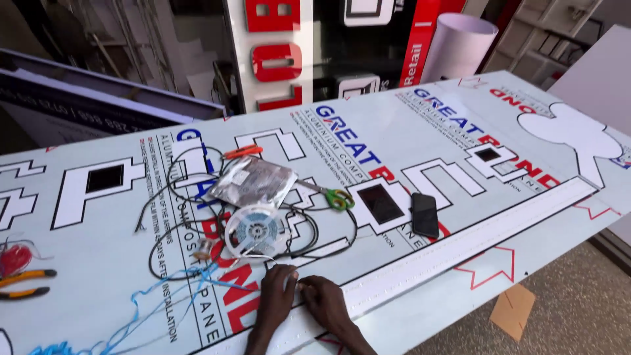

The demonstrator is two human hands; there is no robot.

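Printed white panel (460, 151) fills the cluttered shop, both hands (302, 299) apparently pressing its LED strip (420, 263), fingers together.

The big panel (427, 197) under everything looks like sheet metal under a smooth, slightly glossy printed film. The long white strip (460, 253) along it is matt plastic, and the left hand (279, 292) and right hand (322, 299) press on it. The reel (255, 231) is clear and white plastic, shiny. The bag (253, 181) beside it is crinkled silver foil, reflective. The scissors (332, 196) have metal blades and green plastic handles. The phone (425, 213) shows black glossy glass. Black wire (172, 190) has smooth rubbery sheathing. The pliers (26, 283) have orange plastic grips. The floor (572, 309) is rough speckled concrete with a matt cardboard scrap (513, 310).
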